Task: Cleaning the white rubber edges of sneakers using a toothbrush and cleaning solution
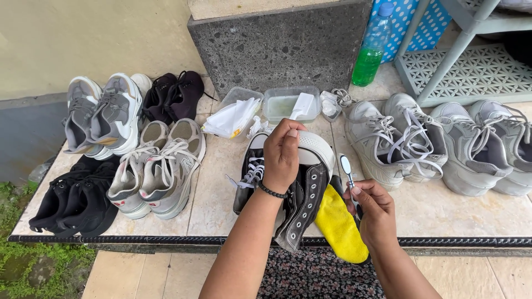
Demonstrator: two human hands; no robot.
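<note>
Left hand (282, 155): I see it clenched on the white toe end of a black high-top sneaker (303, 199), holding the shoe tilted above the ledge, a dark bead bracelet (272, 191) on the wrist.
Right hand (372, 209): I see it grasping a toothbrush (347, 173) by the handle, head up, just right of the sneaker.
Second black sneaker (250, 174): behind the left hand, white laces showing.
Yellow cloth (338, 226): at the ledge edge, between the held shoe and the right hand.
Tiled ledge (213, 205): carries all the footwear.
Left side: grey trainers (165, 173), further grey and black pairs.
Right side: pale grey trainers (382, 141).
Back row: clear tub of cloudy liquid (289, 103), bottle of green liquid (372, 47).
</note>
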